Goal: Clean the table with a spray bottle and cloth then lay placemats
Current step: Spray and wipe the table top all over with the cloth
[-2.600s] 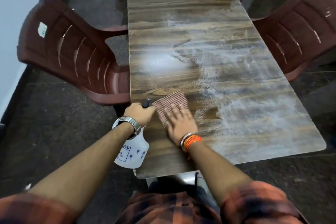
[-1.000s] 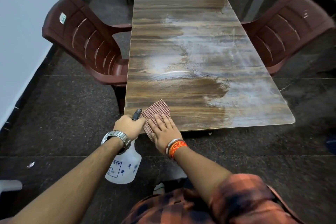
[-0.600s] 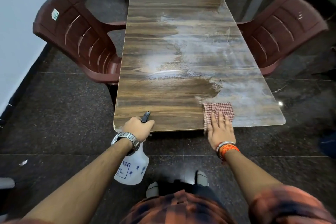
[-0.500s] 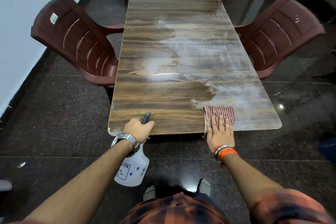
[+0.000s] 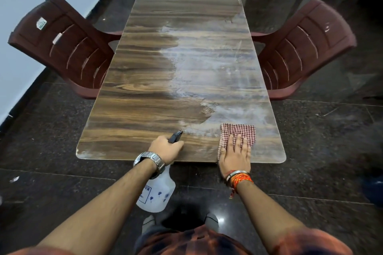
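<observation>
cloth (image 5: 240, 130) under right hand (image 5: 235, 155)

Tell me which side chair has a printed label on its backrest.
The chair on the person's left, beside the pale wall; the right chair shows only small glints on its backrest.

The right grip (image 5: 235, 154) presses a checked cloth (image 5: 238, 133) flat at the lower right of the tabletop (image 5: 143, 91). The left grip (image 5: 165, 148) holds a bottle (image 5: 156, 192) at lower centre. White film (image 5: 207, 64) covers the tabletop's right half.
</observation>
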The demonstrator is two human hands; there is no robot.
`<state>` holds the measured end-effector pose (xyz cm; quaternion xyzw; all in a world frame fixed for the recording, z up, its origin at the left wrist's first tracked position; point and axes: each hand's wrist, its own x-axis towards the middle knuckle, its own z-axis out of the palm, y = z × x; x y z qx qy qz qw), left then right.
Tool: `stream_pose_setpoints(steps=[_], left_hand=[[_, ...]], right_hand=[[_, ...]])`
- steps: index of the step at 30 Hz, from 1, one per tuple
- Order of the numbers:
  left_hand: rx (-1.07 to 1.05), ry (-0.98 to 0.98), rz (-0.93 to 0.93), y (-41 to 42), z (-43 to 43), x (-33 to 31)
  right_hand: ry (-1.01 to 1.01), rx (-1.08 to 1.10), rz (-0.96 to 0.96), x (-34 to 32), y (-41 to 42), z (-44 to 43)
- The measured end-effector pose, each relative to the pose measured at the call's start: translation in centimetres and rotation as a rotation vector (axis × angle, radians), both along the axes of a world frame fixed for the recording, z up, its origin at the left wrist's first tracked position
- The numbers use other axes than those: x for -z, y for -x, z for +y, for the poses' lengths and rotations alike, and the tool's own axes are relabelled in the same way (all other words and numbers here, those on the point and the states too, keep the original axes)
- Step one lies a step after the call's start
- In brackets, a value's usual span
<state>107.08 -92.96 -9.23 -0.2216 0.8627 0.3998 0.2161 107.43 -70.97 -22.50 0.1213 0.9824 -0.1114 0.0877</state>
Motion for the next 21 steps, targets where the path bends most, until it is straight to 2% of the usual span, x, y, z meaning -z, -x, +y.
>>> stream_pose_setpoints(steps=[5,9,11,18,21], left_hand=[[0.091,0.053,-0.032,-0.3,5.0,0.3],[0.047,0.089,-0.048,0.3,5.6,0.4],[0.032,0.114,-0.057,0.4,4.8,0.4],[-0.106,0.205,-0.033,-0.3,1.3,-0.3],[-0.134,0.220,-0.016,-0.7,0.3,-0.1]], right_hand=[[-0.013,0.104,0.005,-0.1,0.6,4.9],[0.002,0.144,0.013,-0.4,1.0,3.6],[0.014,0.091,-0.006,-0.5,1.3,1.7],[0.114,-0.533,0.016,-1.1,2.3,-10.1],[0.040,-0.888,-0.019,-1.2,3.0,-12.9]])
